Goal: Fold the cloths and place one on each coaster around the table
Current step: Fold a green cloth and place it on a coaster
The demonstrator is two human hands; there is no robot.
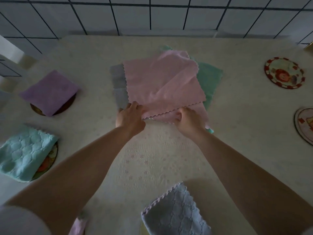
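Three folded cloths already sit on coasters: a purple cloth [50, 92] at the far left, a light blue cloth [25, 153] at the near left, and a grey-blue cloth [176, 214] at the near edge of the bench [237, 133]. Two coasters at the right remain bare: the red-rimmed coaster [284, 72] and the edge coaster [304, 126], which is cut off by the frame. The pink cloth [162, 82] lies at the centre of the bench on top of a stack, with a grey cloth [118, 82] showing at its left and a green cloth [208, 78] at its right. The pink cloth is in mid-fold. Its near scalloped edge is lifted and doubled, and that edge runs left to right, dropping slightly toward the left hand. The cloth is close to square, so its long axis is not pronounced; a diagonal crease runs from the near left to the far right. The left hand [131, 116] pinches the near left corner of the pink cloth, fingers curled. The right hand [188, 119] grips the near edge further right, apparently thumb under and fingers curled over, though blur limits certainty. At least the pink, grey and green cloths are left to fold and place.
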